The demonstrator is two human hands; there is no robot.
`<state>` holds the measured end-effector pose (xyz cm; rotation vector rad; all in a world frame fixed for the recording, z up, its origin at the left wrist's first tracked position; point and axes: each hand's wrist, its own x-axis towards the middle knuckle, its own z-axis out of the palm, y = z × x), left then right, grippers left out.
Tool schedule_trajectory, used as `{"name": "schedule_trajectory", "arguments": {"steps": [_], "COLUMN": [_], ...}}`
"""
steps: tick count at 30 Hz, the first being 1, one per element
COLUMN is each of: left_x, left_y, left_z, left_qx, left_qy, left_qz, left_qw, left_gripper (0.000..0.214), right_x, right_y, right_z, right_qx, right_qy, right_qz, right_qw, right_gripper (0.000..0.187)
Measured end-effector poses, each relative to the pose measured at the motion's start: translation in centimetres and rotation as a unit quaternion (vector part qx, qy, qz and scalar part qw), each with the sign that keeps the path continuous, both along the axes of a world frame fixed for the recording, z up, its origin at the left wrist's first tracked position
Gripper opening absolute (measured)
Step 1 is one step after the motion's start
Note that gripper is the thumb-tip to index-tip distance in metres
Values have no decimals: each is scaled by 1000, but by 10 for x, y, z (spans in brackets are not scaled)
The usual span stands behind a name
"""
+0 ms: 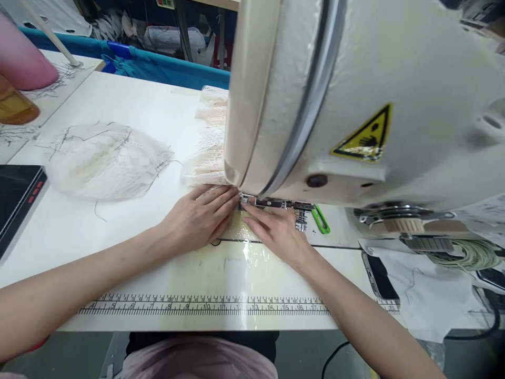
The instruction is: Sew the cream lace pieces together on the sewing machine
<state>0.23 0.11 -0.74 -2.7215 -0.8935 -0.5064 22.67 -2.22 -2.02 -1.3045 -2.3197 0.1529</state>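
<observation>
Pale, gathered lace fabric (209,142) lies beside and partly behind the sewing machine head (300,105). My left hand (201,216) rests flat on the front edge of this lace, its fingers stretched out toward the presser foot (245,199). From the other side, my right hand (278,229) reaches in under the machine head, its index fingertip at the presser foot and its thumb apart from it. Its other fingers are partly hidden. The needle and the lace under the fingertips cannot be made out.
A rounded pale lace piece (108,160) with loose threads lies left. Nearby are a black box (18,200) and a pink thread cone (23,58). A green thread snipper (321,218), a phone (381,276) and white cloth (430,289) are right. A ruler strip (205,305) runs along the front.
</observation>
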Motion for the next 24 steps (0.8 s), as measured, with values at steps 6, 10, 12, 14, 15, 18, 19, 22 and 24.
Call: {"name": "schedule_trajectory", "arguments": {"steps": [6, 10, 12, 14, 15, 18, 19, 22, 24], "left_x": [1, 1, 1, 1, 1, 1, 1, 1, 2], "left_y": [-1, -2, -2, -2, -2, -2, -2, -5, -8], "left_z": [-1, -2, -1, -1, -1, -1, -1, -1, 3], "left_qx": [-10, -14, -13, -9, -6, 3, 4, 8, 17], "left_qy": [-8, -1, 3, 4, 5, 6, 9, 21, 28], "left_qz": [19, 28, 32, 31, 30, 29, 31, 41, 41], "left_qw": [1000, 1000, 999, 999, 1000, 1000, 999, 999, 999], "left_gripper": [32, 34, 35, 36, 36, 37, 37, 38, 38], "right_x": [-3, -5, -6, -5, -4, -1, 1, 4, 6], "right_y": [1, 3, 3, 2, 3, 4, 5, 9, 10], "right_z": [4, 6, 5, 3, 2, -2, -4, -9, -11], "right_qx": [15, 46, 59, 67, 67, 55, 52, 53, 60], "right_qy": [-37, -53, -60, -57, -50, -8, 8, 46, 55], "right_qz": [9, 5, 3, 1, -1, -3, 1, 20, 29], "right_qw": [999, 998, 996, 996, 997, 998, 999, 997, 996], "right_gripper": [33, 32, 31, 29, 28, 24, 23, 22, 23]}}
